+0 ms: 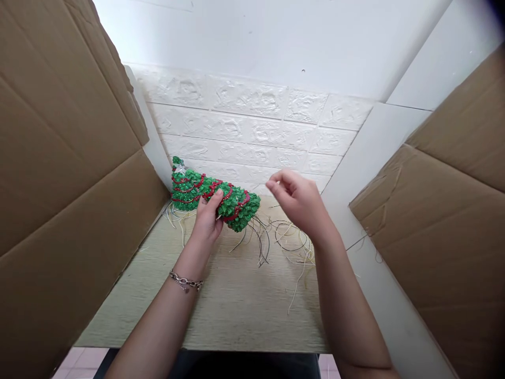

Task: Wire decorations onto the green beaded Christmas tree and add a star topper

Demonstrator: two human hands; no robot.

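My left hand (210,215) is wrapped round a green Christmas tree ornament (240,202) with red garlands, its thumb on top. The ornament is tilted and raised off the table. Directly behind it to the left, more green foliage with red garlands carries a silver star (180,169); whether this is a second ornament I cannot tell. Thin black and pale wires (262,242) show below the ornament's right end. To the right, my right hand (298,197) is raised, thumb and forefinger pinched together. Anything between those fingertips is too fine to make out.
Loose wires and cords (300,252) lie tangled on the wooden table (248,305), with more at the left (173,216). Cardboard walls (71,158) stand on the left and right (445,221). A white brick-patterned wall (248,116) closes off the back.
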